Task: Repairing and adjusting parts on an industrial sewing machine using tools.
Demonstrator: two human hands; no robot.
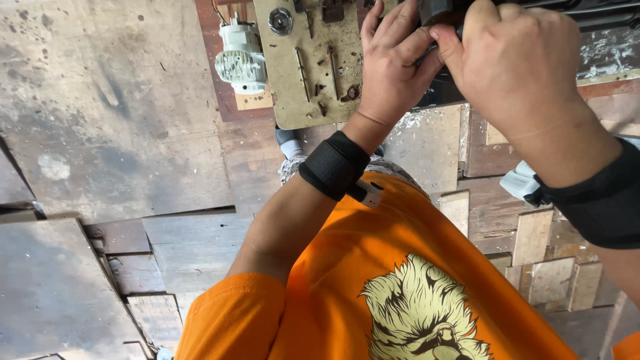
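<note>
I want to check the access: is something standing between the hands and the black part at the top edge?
Nothing visible does. The left hand and the right hand already touch the black part; their fingers meet on it, above the beige metal plate.

We see worn, stained grey floor; flat grey boards lying lower left; patchwork of short wooden offcuts at right; soft daylight overall.
</note>
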